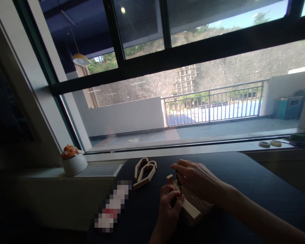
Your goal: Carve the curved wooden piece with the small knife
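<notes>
My left hand (168,205) is closed on a pale wooden strip (192,209), thumb and finger pinching near its middle. The strip lies at a slant over a brown board (197,198) with small marks on it. My right hand (197,174) grips a slim dark screwdriver-like tool (180,186) from above. It stands nearly upright, its lower end at my left fingertips; its very tip is hidden. A short wooden end (169,177) sticks up beyond my left hand; I cannot tell whether it belongs to the strip.
Wooden frame pieces (147,174) lie on the dark table (226,162) to the left, near a blurred-out strip (113,208). An orange-lidded white pot (75,164) stands on a vented ledge. Tape rolls (264,144) and tools rest on the right windowsill.
</notes>
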A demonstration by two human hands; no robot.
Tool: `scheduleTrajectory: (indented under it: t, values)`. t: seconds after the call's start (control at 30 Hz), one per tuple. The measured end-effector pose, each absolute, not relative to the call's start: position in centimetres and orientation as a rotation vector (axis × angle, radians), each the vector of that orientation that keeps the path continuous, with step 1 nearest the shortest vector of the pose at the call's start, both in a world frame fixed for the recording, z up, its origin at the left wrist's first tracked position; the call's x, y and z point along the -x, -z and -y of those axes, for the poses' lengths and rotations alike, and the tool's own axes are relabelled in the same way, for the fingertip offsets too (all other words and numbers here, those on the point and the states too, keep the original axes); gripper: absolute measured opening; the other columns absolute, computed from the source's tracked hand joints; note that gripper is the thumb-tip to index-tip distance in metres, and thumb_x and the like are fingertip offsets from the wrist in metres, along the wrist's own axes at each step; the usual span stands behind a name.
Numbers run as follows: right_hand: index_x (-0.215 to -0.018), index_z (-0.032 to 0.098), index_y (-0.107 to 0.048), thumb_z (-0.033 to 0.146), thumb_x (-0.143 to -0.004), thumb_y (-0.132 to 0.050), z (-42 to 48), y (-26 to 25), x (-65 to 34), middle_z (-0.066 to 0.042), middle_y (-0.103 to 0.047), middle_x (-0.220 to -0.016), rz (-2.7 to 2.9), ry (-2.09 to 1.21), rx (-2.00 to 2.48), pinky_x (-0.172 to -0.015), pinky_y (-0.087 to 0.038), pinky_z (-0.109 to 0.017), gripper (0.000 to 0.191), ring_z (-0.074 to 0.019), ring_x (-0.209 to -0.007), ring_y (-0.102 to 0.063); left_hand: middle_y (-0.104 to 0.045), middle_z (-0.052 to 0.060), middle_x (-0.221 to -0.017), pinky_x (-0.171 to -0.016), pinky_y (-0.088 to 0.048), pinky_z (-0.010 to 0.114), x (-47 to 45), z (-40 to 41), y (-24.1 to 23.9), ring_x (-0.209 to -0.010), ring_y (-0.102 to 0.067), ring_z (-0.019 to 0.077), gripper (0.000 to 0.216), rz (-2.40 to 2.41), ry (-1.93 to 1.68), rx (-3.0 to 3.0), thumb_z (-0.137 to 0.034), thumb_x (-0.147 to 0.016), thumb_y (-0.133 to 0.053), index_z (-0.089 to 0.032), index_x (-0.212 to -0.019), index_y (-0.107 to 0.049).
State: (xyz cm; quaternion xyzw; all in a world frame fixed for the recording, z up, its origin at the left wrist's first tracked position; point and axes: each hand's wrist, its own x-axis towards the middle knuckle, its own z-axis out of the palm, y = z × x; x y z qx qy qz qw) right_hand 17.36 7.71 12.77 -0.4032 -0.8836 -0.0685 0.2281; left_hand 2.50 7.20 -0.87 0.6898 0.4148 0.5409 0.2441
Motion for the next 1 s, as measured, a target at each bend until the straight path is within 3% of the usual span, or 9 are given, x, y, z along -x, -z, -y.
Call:
scheduleTrajectory:
  t: [0.2,0.33,0.63,0.77,0.83,1.0]
  values:
    - [-0.086,0.019,-0.059,0.027,-0.091,-0.046,-7.9,-12.5,-17.1,-0.002,-0.063,-0.078,2.351,0.143,1.2,-0.055,-0.032,-0.023,0.016,-0.0121,-0.065,-0.058,-0.057,0.007,-0.089,-0.085,-0.046,0.034,-2.6,-7.0,0.6,-0.092,-0.053,0.021,0.015,-1.132,-1.488,-1.882,-0.028,-0.082,-0.058,-0.018,-0.077,-0.068]
    - [-0.075,0.019,-0.056,0.037,-0.087,-0.052,-7.7,-12.7,-16.7,0.0,-0.063,-0.067,2.34,0.196,1.275,-0.05,-0.025,-0.025,0.022,-0.0127,-0.058,-0.057,-0.057,0.008,-0.09,-0.086,-0.046,0.035,-2.6,-7.2,0.9,-0.093,-0.054,0.0218,0.016,-1.13,-1.511,-1.891,-0.03,-0.08,-0.059,-0.018,-0.076,-0.068]
    - [-0.071,0.019,-0.053,0.03,-0.094,-0.04,-8.1,-12.8,-17.1,0.0,-0.062,-0.063,2.399,0.302,1.259,-0.049,-0.018,-0.027,0.029,-0.0118,-0.053,-0.056,-0.056,0.007,-0.09,-0.087,-0.044,0.033,-2.5,-7.0,0.8,-0.094,-0.052,0.021,0.015,-1.132,-1.47,-1.874,-0.029,-0.082,-0.058,-0.018,-0.077,-0.068]
    - [-0.081,0.02,-0.056,0.025,-0.09,-0.045,-7.6,-13.6,-17.4,0.0,-0.064,-0.068,2.497,0.197,1.153,-0.049,-0.021,-0.025,0.015,-0.0119,-0.056,-0.056,-0.056,0.007,-0.091,-0.087,-0.044,0.033,-2.5,-7.0,0.6,-0.094,-0.052,0.0212,0.015,-1.128,-1.468,-1.856,-0.029,-0.082,-0.058,-0.018,-0.078,-0.067]
    - [-0.085,0.02,-0.057,0.027,-0.089,-0.046,-7.3,-14.1,-17.5,0.0,-0.064,-0.068,2.529,0.154,1.136,-0.048,-0.022,-0.024,0.014,-0.012,-0.056,-0.056,-0.055,0.008,-0.092,-0.087,-0.043,0.033,-2.4,-6.9,0.5,-0.095,-0.052,0.0216,0.019,-1.126,-1.449,-1.853,-0.03,-0.084,-0.055,-0.017,-0.078,-0.068]
    - [-0.072,0.019,-0.055,0.041,-0.089,-0.047,-7.6,-14.0,-16.9,0.0,-0.06,-0.059,2.513,0.228,1.224,-0.047,-0.019,-0.024,0.029,-0.0114,-0.049,-0.052,-0.054,0.008,-0.09,-0.086,-0.042,0.033,-2.2,-6.7,0.1,-0.095,-0.05,0.0221,0.034,-1.097,-1.413,-1.852,-0.033,-0.09,-0.042,-0.017,-0.075,-0.067]
